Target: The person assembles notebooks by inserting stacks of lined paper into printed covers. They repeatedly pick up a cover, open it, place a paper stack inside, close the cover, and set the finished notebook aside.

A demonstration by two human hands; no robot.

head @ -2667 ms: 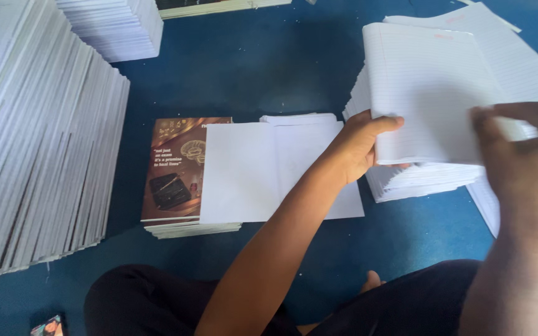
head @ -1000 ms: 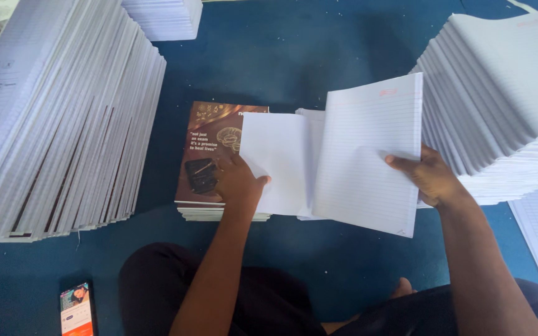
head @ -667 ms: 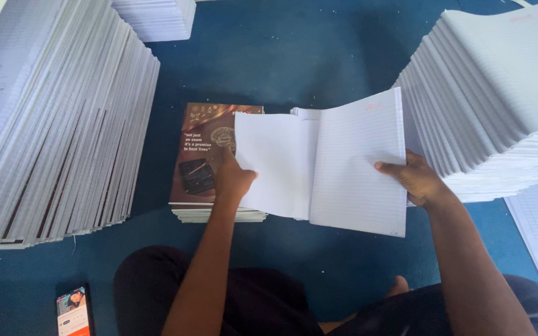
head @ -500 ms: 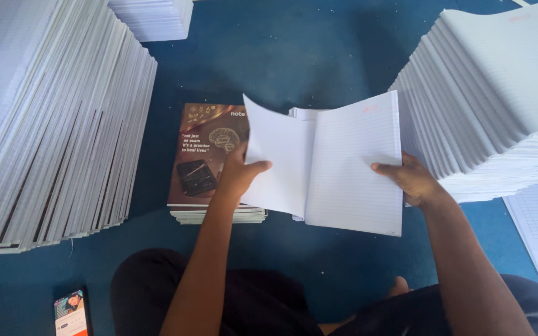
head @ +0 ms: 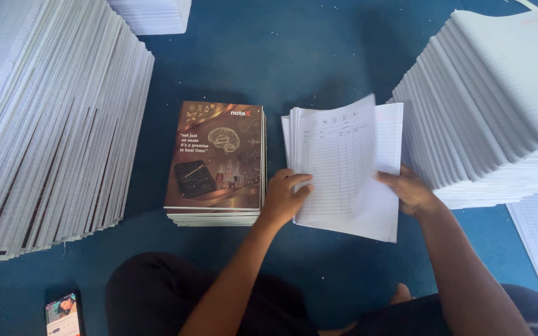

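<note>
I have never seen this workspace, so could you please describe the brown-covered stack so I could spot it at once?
On the blue floor, between two tall leaning piles of white pages, sits a low stack just beside the left hand. It alone shows a glossy brown printed cover.

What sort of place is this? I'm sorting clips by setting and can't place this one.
Probably a notebook-binding or print workshop, worked on the blue floor: tall stacks of ruled sheets, a pile of brown printed covers, and both hands on a folded paper bundle.
</note>
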